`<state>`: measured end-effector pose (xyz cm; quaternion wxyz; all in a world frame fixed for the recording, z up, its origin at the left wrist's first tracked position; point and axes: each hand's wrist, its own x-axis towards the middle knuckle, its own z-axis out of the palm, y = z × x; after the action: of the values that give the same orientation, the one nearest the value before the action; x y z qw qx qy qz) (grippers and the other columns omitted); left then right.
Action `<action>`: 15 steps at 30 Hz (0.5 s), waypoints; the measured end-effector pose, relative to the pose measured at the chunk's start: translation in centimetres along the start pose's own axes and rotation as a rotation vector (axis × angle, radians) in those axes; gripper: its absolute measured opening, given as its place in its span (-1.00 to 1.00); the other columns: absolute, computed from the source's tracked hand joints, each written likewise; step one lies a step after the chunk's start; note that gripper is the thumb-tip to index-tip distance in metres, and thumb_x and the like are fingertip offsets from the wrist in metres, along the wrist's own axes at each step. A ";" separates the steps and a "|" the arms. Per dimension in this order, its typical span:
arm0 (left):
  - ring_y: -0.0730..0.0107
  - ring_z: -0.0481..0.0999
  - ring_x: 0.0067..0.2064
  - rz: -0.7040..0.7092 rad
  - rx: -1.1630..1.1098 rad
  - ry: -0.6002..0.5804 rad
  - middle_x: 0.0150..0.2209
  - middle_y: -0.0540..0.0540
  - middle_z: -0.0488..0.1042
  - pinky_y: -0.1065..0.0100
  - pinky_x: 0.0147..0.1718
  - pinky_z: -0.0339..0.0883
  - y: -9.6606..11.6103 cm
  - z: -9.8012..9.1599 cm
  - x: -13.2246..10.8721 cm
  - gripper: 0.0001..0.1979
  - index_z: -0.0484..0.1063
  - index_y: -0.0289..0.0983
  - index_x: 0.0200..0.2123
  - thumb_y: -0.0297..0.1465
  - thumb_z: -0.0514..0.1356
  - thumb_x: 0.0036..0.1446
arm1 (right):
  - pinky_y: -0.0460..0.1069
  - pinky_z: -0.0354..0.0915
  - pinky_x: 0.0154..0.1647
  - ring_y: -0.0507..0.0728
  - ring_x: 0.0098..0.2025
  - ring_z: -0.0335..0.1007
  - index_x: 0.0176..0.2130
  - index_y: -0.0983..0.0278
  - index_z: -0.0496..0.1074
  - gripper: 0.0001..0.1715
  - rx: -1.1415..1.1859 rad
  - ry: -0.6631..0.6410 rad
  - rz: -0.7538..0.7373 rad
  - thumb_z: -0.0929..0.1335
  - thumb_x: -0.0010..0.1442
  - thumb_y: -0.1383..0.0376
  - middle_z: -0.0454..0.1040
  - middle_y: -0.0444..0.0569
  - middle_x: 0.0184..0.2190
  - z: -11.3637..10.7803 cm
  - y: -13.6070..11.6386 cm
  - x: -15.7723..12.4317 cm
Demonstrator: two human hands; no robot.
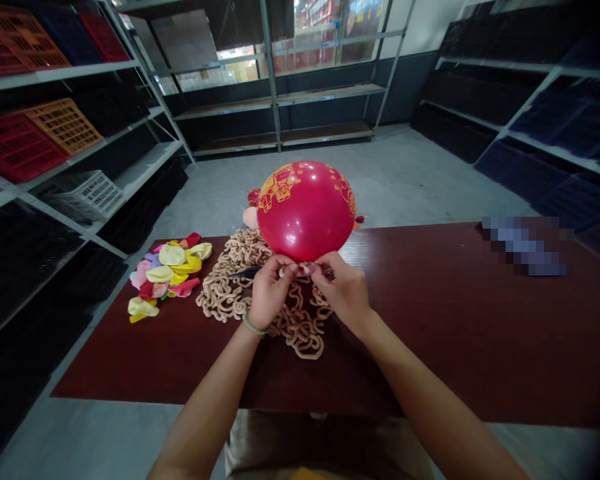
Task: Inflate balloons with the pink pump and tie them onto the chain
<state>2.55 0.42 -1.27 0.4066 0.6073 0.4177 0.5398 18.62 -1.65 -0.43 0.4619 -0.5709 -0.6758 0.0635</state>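
An inflated red balloon (310, 213) with yellow printed figures stands up from between my two hands, above the table. My left hand (271, 287), with a green band at the wrist, pinches at the balloon's neck from the left. From the other side my right hand (344, 288) has its thumb and fingers closed at the same neck. A small pale piece shows between the fingertips, but the neck itself is mostly hidden. Beneath the hands lies a tangled heap of beige cord-like strands (220, 293). A black pointed tool (245, 273) rests on that heap beside my left hand.
Several uninflated balloons (173, 267) in mixed colours are piled on the left of the dark red table (455, 320). A blurred-out item (525, 247) lies at the far right. Small round things (251, 217) show behind the balloon. Shelves with crates (65, 130) line the left side.
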 end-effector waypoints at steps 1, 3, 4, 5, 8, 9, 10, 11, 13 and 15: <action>0.39 0.52 -0.33 -0.022 -0.054 -0.001 -0.38 -0.03 0.53 0.37 -0.25 0.38 0.0 0.1 0.0 -0.83 0.43 -0.25 -0.31 -0.26 0.25 0.19 | -0.07 0.30 -0.39 0.04 -0.44 0.48 -0.29 0.18 0.42 -0.93 0.078 -0.032 0.018 0.32 0.23 0.27 0.56 -0.15 -0.44 -0.1 -0.1 0.0; 0.40 0.52 -0.33 -0.058 -0.155 -0.010 -0.39 -0.03 0.52 0.36 -0.24 0.39 0.0 0.2 0.1 -0.82 0.41 -0.26 -0.32 -0.26 0.25 0.18 | -0.07 0.35 -0.33 0.04 -0.38 0.52 -0.23 0.17 0.44 -0.89 0.211 -0.091 0.031 0.31 0.26 0.25 0.59 -0.15 -0.36 -0.2 -0.4 0.1; 0.41 0.52 -0.33 -0.068 -0.192 -0.015 -0.39 -0.03 0.52 0.36 -0.23 0.40 0.1 0.2 0.1 -0.82 0.41 -0.26 -0.32 -0.26 0.26 0.18 | -0.06 0.37 -0.30 0.05 -0.36 0.53 -0.19 0.17 0.44 -0.87 0.251 -0.109 0.030 0.31 0.26 0.24 0.59 -0.14 -0.33 -0.3 -0.4 0.1; 0.42 0.52 -0.33 -0.074 -0.217 -0.017 -0.39 -0.03 0.52 0.36 -0.22 0.40 0.2 0.2 0.1 -0.81 0.41 -0.26 -0.33 -0.26 0.26 0.18 | -0.04 0.38 -0.27 0.06 -0.33 0.53 -0.16 0.17 0.44 -0.84 0.271 -0.117 0.029 0.31 0.26 0.22 0.59 -0.12 -0.31 -0.3 -0.5 0.1; 0.43 0.51 -0.34 -0.074 -0.232 -0.019 -0.40 -0.03 0.51 0.37 -0.22 0.40 0.5 0.2 0.1 -0.80 0.40 -0.27 -0.35 -0.25 0.27 0.16 | -0.03 0.40 -0.23 0.07 -0.29 0.53 -0.10 0.17 0.44 -0.78 0.286 -0.128 0.040 0.33 0.26 0.19 0.59 -0.11 -0.26 -0.4 -0.6 0.1; 0.43 0.51 -0.34 -0.072 -0.224 -0.024 -0.41 -0.03 0.51 0.37 -0.23 0.40 0.6 0.2 0.1 -0.79 0.40 -0.27 -0.35 -0.25 0.27 0.16 | -0.03 0.39 -0.24 0.06 -0.29 0.53 -0.11 0.16 0.45 -0.79 0.294 -0.134 0.046 0.33 0.26 0.18 0.59 -0.12 -0.26 -0.4 -0.6 0.1; 0.43 0.50 -0.34 -0.072 -0.216 -0.032 -0.42 -0.03 0.51 0.37 -0.23 0.39 0.7 0.1 0.1 -0.79 0.40 -0.27 -0.36 -0.25 0.27 0.17 | -0.04 0.38 -0.24 0.05 -0.29 0.52 -0.12 0.16 0.45 -0.79 0.300 -0.141 0.050 0.33 0.27 0.17 0.59 -0.13 -0.27 -0.4 -0.5 0.1; 0.43 0.50 -0.35 -0.071 -0.209 -0.040 -0.42 -0.03 0.50 0.37 -0.24 0.39 0.8 0.1 0.1 -0.79 0.40 -0.27 -0.36 -0.25 0.27 0.17 | -0.05 0.38 -0.24 0.05 -0.29 0.51 -0.14 0.16 0.46 -0.81 0.300 -0.148 0.049 0.32 0.29 0.16 0.58 -0.13 -0.28 -0.4 -0.5 0.1; 0.44 0.48 -0.36 -0.067 -0.198 -0.050 -0.43 -0.03 0.49 0.38 -0.25 0.38 1.0 0.1 0.1 -0.79 0.40 -0.28 -0.36 -0.25 0.25 0.18 | -0.05 0.36 -0.22 0.04 -0.30 0.50 -0.19 0.17 0.46 -0.82 0.275 -0.156 0.020 0.30 0.31 0.17 0.57 -0.14 -0.30 -0.2 -0.3 0.1; 0.45 0.46 -0.37 -0.058 -0.180 -0.044 -0.44 -0.02 0.47 0.40 -0.26 0.36 1.0 0.2 0.1 -0.79 0.39 -0.28 -0.37 -0.26 0.24 0.20 | -0.02 0.34 -0.17 0.06 -0.28 0.47 -0.22 0.19 0.44 -0.83 0.202 -0.140 -0.048 0.28 0.33 0.21 0.55 -0.12 -0.31 0.1 -0.1 0.0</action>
<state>2.77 0.17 -0.31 0.4838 0.5677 0.3760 0.5498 18.55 -1.61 -0.40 0.4702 -0.4991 -0.7100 0.1599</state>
